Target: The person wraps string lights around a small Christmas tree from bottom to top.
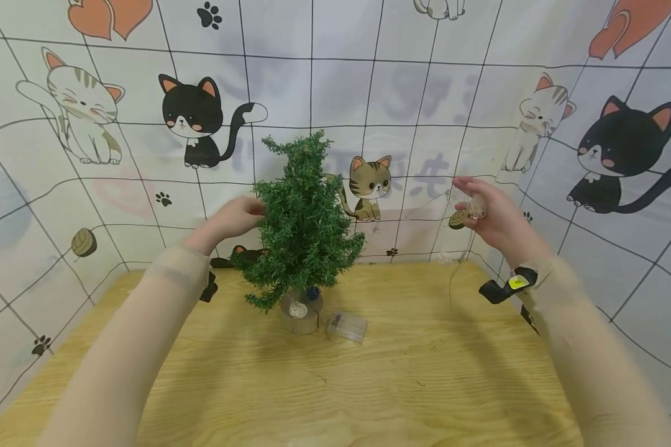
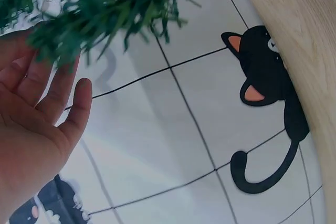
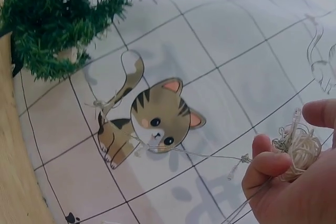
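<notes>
A small green artificial Christmas tree (image 1: 304, 217) stands upright on a round wooden base (image 1: 301, 318). My left hand (image 1: 237, 217) is at the tree's left side, its fingertips passing behind the branches; in the left wrist view its fingers (image 2: 73, 108) look loosely extended beside the green needles. Over on the right, my right hand (image 1: 494, 214) holds up a bundle of thin-wired string lights (image 3: 299, 153), fingers curled around it. From this bundle a pale wire with small clear bulbs stretches left toward the tree, while another strand hangs down.
A clear plastic box (image 1: 347, 327) lies on the wooden table (image 1: 369, 391) by the tree base. One whitish woven ball (image 1: 298, 310) and a dark blue ball (image 1: 313, 293) show at the trunk's foot. Behind stands a cat-print cloth (image 1: 335, 93).
</notes>
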Available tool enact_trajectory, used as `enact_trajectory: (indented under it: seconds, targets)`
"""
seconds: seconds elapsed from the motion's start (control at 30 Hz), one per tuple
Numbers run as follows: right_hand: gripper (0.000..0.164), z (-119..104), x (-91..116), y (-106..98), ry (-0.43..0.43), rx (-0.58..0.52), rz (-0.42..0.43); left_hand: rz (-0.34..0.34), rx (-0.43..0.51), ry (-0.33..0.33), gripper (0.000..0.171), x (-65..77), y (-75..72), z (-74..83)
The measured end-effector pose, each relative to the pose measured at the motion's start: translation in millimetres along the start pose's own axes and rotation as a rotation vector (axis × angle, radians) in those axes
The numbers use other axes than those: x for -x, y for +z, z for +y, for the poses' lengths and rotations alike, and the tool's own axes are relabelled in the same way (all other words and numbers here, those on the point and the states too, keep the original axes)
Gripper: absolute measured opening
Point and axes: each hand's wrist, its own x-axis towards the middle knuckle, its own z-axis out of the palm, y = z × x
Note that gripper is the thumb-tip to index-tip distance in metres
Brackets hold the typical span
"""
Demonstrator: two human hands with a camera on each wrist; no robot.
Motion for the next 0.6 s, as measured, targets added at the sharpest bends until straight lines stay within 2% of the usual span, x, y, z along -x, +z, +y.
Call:
enact_trajectory:
  seconds: [0.17, 0.3, 0.47, 0.6]
  targets:
    - [0.036, -8, 20, 4, -0.063, -0.013, -0.078, 0.042, 0.040, 0.022, 0.033, 21.4, -11.4, 2.3]
    - [0.029, -18, 37, 8, -0.138, -0.089, -0.191, 0.149, 0.037, -0.005, 0.028, 43.7, -22.4, 14.3]
    - [0.028, -32, 58, 21, -0.194, -0.121, -0.295, 0.349, 0.091, -0.007, 0.028, 68.0, -29.8, 42.5]
    - [0.031, -39, 74, 35, -0.198, -0.089, -0.327, 0.455, 0.177, 0.077, 0.026, 81.7, -26.1, 72.7]
